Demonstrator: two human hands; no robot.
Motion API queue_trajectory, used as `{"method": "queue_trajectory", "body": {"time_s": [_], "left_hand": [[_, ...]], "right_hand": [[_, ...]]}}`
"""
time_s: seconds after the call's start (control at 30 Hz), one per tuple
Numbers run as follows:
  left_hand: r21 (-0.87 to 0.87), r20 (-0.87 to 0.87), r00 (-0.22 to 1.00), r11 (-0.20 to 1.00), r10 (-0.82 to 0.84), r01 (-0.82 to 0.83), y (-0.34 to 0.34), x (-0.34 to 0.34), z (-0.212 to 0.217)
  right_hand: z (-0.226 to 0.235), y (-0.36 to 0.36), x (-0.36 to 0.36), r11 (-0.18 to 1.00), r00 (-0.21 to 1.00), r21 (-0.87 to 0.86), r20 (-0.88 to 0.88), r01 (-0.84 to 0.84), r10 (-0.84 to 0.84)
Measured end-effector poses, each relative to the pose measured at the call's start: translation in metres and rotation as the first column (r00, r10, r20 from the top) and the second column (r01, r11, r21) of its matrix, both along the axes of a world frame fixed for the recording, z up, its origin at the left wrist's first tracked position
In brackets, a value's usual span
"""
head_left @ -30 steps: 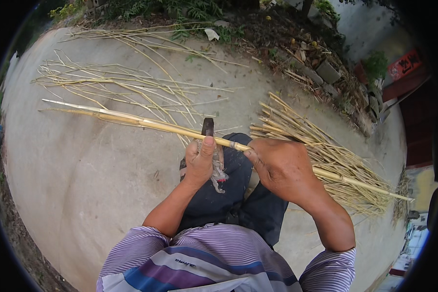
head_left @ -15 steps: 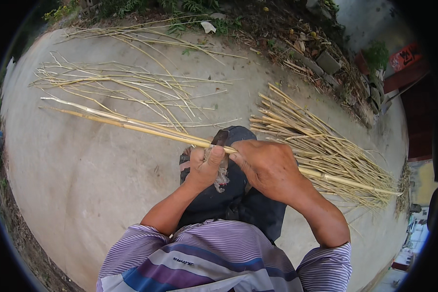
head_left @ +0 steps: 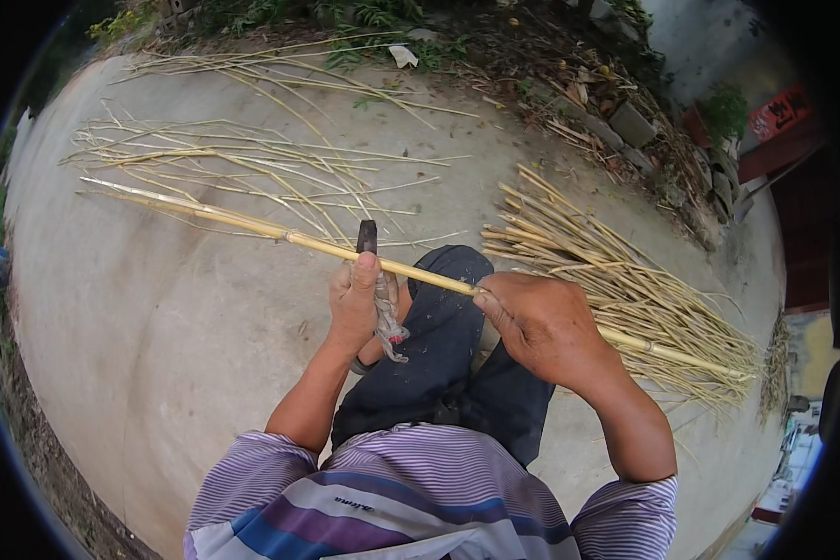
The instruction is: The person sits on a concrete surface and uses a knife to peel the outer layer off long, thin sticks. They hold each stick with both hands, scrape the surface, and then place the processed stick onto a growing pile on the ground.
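Note:
A long yellow cane (head_left: 428,277) slants across in front of me, its far left part parted into thin strips (head_left: 189,205). My right hand (head_left: 543,324) is closed round the cane near its middle, and the cane's other end runs on to the right. My left hand (head_left: 353,301) is closed on a knife with a dark blade (head_left: 368,236) standing up beyond the cane. Its thumb lies along the cane. Grey ragged wrapping (head_left: 388,324) hangs below, apparently round the knife's handle. How the blade's edge meets the cane is hidden.
A thick pile of uncut canes (head_left: 639,303) lies to the right on the concrete floor (head_left: 187,336). Thin strips (head_left: 233,154) are spread at the far left, with more beyond them. Rubble and dry leaves (head_left: 616,131) line the far edge. My knees (head_left: 443,317) are below the cane.
My left hand and the knife have moved left and slightly away from my right hand, so a longer length of cane shows between them. The strips at the left now lie closer together.

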State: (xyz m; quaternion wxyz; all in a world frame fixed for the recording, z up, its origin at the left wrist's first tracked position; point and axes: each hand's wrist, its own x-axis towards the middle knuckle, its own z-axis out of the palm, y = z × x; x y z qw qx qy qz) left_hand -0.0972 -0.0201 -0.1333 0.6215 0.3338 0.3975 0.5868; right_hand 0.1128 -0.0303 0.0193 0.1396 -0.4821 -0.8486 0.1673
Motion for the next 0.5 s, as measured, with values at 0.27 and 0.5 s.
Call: {"method": "queue_trajectory", "body": {"time_s": [0.27, 0.5], "left_hand": [[0.08, -0.093, 0.995, 0.996, -0.034, 0.042, -0.015, 0.032, 0.008], [0.207, -0.258, 0.963, 0.978, 0.076, -0.021, -0.027, 0.048, -0.016]], "right_hand": [[-0.014, 0.0, -0.01, 1.0, 1.0, 0.007, -0.002, 0.005, -0.005], [-0.022, -0.001, -0.017, 0.996, 0.999, -0.079, -0.047, -0.028, 0.025]]}}
